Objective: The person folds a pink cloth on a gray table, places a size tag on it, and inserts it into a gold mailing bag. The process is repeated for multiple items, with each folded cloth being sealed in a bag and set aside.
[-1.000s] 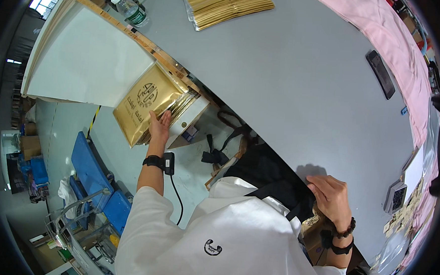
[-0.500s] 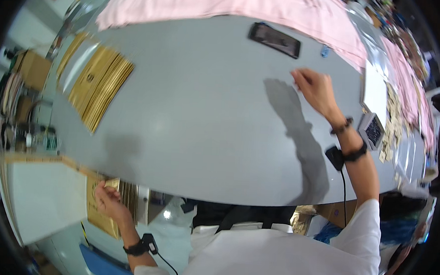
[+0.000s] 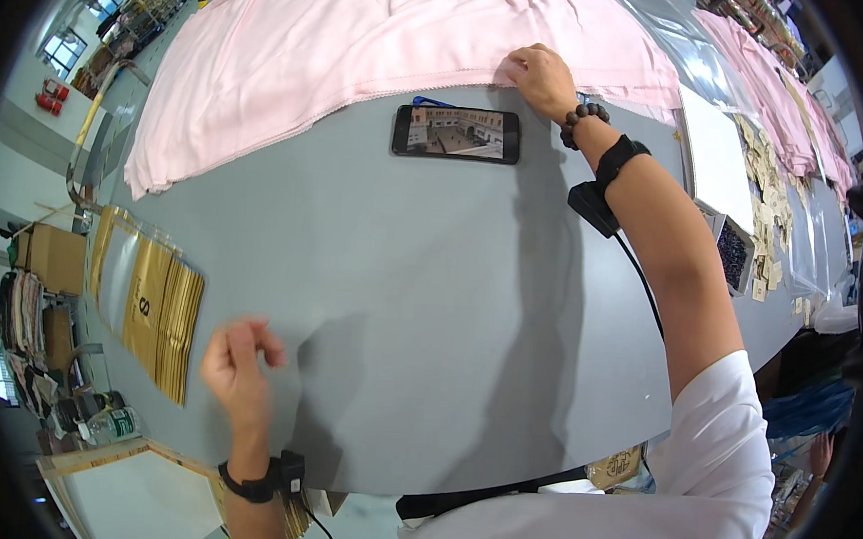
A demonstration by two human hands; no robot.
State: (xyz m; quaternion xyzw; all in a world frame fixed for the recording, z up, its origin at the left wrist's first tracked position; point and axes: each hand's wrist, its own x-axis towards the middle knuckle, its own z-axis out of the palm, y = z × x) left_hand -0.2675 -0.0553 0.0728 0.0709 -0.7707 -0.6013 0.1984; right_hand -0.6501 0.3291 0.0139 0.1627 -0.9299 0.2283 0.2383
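A large pink fabric piece (image 3: 365, 42) lies across the far side of the grey table (image 3: 390, 306). At its near edge, my right hand (image 3: 547, 82) has its fingers closed on the cloth; the fingertips are partly lost against it. Just left of that hand, a black smartphone (image 3: 456, 134) with a lit screen lies on the table, and a blue item (image 3: 431, 102) shows behind it. My left hand (image 3: 241, 362), slightly blurred, hovers over the table's left part. Its fingers are loosely bent and apart, holding nothing.
A stack of gold packaging bags (image 3: 161, 309) lies at the table's left. On the right are a white box (image 3: 715, 158), a small tray of dark pieces (image 3: 733, 254), scattered beige tags (image 3: 771, 214) and clear plastic sheets. More pink fabric (image 3: 762, 101) lies beyond them.
My right hand has reached forward from above the bare table to the fabric's edge. The left hand has risen from below the table's edge to above it. The view has shifted too.
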